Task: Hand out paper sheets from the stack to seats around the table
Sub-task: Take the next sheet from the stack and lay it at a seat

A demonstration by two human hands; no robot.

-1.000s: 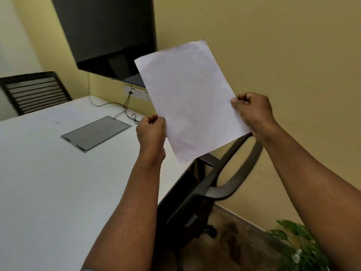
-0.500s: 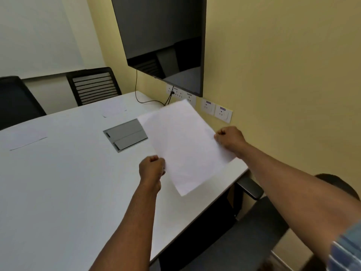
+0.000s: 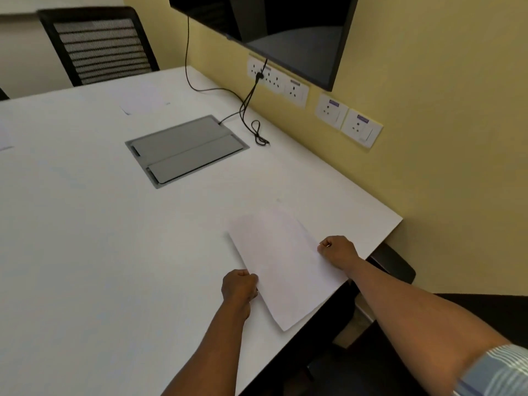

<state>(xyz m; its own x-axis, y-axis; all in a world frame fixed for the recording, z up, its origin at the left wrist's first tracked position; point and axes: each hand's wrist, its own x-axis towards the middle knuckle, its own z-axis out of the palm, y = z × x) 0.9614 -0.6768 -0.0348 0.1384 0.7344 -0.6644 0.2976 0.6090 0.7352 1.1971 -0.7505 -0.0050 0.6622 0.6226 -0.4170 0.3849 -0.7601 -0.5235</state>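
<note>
Sheet of paper (image 3: pixel 283 267) sits low over the near right corner of the white desk (image 3: pixel 85 238), angled, its near corner poking slightly past the desk edge; can't tell if it's fully flat on the surface or just above it. Left hand (image 3: pixel 240 287) grips the sheet's left long edge, fingers curled tight into a pinch on the paper. Right hand (image 3: pixel 338 250) grips the opposite long edge further up, fingers likewise closed on the paper, thumb on top. So the sheet spans between the two hands, both clamped on it, edges running out from under the knuckles. Right arm crosses over the desk edge; striped sleeve (image 3: pixel 497 370) shows at bottom right. Other sheets already on the desk: one far side near the black mesh chair (image 3: pixel 97 44), at (image 3: pixel 143 105), and a sliver at the left frame edge (image 3: pixel 4 138). Grey flip-lid cable box (image 3: pixel 187 151) is set into the desk, both lids shut, contents not visible; one black cable (image 3: pixel 248 107) runs from its far corner up to the wall sockets (image 3: pixel 274 77). More sockets (image 3: pixel 347 120) to the right, under the dark screen (image 3: pixel 285 32). Black chair (image 3: pixel 400 324) tucked at the near right corner, below the sheet's overhang.
</note>
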